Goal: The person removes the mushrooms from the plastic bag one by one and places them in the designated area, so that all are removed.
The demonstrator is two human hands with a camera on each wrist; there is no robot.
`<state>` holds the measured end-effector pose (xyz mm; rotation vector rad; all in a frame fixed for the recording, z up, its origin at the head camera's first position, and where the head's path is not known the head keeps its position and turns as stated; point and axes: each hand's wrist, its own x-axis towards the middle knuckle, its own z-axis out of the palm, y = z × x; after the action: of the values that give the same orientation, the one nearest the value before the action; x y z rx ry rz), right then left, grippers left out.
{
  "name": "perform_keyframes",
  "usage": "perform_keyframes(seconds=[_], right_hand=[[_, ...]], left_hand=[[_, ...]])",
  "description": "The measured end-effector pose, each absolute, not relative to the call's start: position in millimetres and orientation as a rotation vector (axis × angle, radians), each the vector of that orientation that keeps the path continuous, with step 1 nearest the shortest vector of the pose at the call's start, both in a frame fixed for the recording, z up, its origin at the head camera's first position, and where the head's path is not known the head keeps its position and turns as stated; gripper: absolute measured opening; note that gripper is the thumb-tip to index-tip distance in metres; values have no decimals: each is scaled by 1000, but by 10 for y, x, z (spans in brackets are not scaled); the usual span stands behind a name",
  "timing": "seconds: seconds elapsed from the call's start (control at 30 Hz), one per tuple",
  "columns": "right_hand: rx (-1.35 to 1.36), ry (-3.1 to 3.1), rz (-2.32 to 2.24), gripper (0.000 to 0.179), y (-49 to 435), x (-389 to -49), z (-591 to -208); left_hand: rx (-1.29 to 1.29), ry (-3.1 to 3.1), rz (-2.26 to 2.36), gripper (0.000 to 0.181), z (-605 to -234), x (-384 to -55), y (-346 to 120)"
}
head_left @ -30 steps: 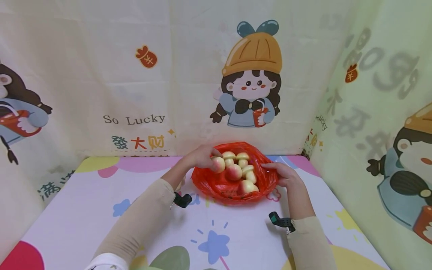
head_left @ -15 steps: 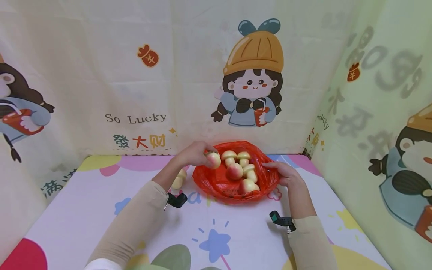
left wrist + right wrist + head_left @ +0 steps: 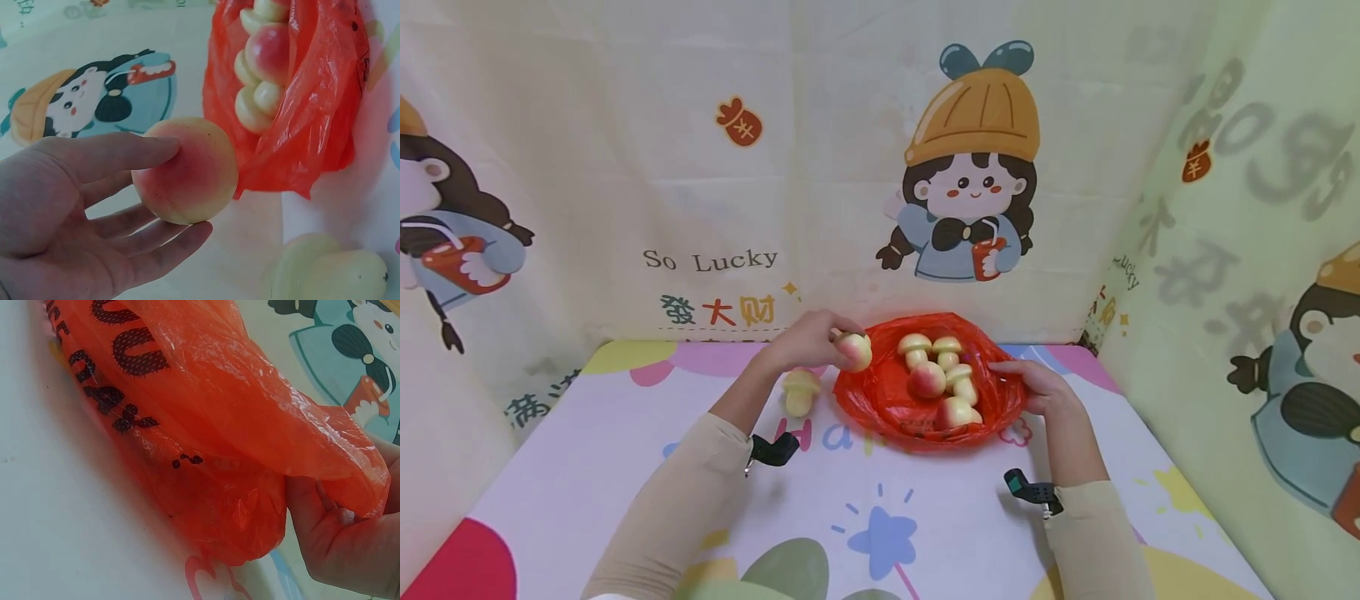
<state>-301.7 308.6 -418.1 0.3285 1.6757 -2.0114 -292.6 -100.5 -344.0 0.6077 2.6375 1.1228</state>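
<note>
My left hand (image 3: pixel 811 340) pinches a peach (image 3: pixel 854 352) between thumb and fingers, just off the left rim of a red plastic bag (image 3: pixel 880 393). In the left wrist view the peach (image 3: pixel 194 172) shows its pink blush, clear of the bag. My right hand (image 3: pixel 1039 388) holds the bag's right rim; in the right wrist view the red film (image 3: pixel 250 444) covers part of the fingers. Inside the spread bag lie several pale mushrooms (image 3: pixel 962 385), a peach (image 3: pixel 927 380) and another blushed peach (image 3: pixel 955 412) near the front. One mushroom (image 3: pixel 801 392) stands on the table left of the bag.
The table (image 3: pixel 820 500) has a white cloth with coloured prints. A cartoon-printed curtain (image 3: pixel 835 167) rises right behind the bag, and another panel (image 3: pixel 1247 275) closes off the right side. Each wrist wears a small black camera (image 3: pixel 773 450).
My left hand has lifted the peach out of the bag and carried it left past the rim. The mushroom on the table has come into full view. My right hand stays at the bag.
</note>
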Motion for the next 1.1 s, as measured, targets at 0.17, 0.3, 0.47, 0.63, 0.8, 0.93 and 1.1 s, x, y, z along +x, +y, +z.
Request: perform_keyframes(seconds=[0.17, 0.3, 0.47, 0.63, 0.8, 0.93, 1.1], right_hand=[[321, 1666, -2010, 38, 3095, -3019, -4198], [311, 1683, -2002, 38, 3088, -3026, -4202], [315, 1687, -1996, 38, 3078, -3041, -4202], [312, 1687, -1989, 38, 3074, -3055, -4184], [314, 1678, -1987, 37, 3067, -3053, -4169], [327, 1673, -1985, 37, 3068, -3047, -4181], [344, 1671, -1990, 38, 3081, -3037, -4207]], left_hand=[[629, 2672, 1129, 46, -3431, -2886, -1157], [640, 2722, 1125, 48, -3446, -2839, -1281], [609, 2746, 1147, 49, -3462, -2733, -1433], [569, 2756, 1176, 52, -3528, -2614, -1607], [550, 2789, 1208, 53, -3603, -2533, -1774], [550, 2795, 1224, 54, -3636, -2488, -1878], [492, 2821, 1223, 55, -3648, -2432, -1979]])
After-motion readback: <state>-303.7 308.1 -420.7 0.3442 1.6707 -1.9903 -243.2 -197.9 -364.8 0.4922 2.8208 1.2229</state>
